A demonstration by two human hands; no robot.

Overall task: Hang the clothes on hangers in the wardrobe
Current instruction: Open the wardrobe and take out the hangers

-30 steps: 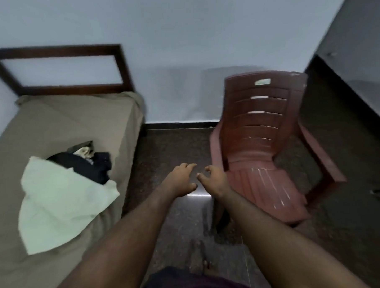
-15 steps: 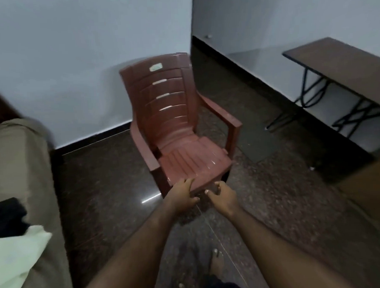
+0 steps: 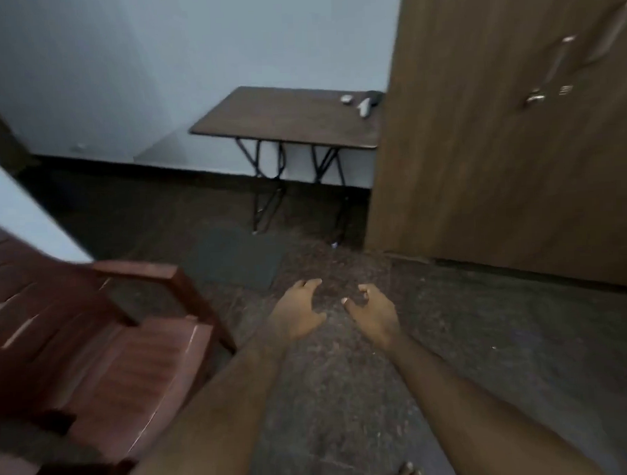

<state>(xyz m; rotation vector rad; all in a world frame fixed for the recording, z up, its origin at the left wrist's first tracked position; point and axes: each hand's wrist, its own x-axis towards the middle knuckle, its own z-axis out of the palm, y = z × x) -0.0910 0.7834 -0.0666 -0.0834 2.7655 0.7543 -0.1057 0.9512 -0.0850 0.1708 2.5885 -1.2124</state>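
The only view came from a wide-angle camera worn on the person's head, looking forward and down along both forearms. The left hand (image 3: 297,313) and right hand (image 3: 374,315) lay near the middle of the frame, close to the lens, over the dark floor (image 3: 507,354). The camera faced a corner of the room. The wardrobe (image 3: 498,139) stood near at upper right and the tabletop (image 3: 288,116) farther back against the wall (image 3: 153,64). A chair (image 3: 112,353) was cropped close at lower left. The edges were blurred.
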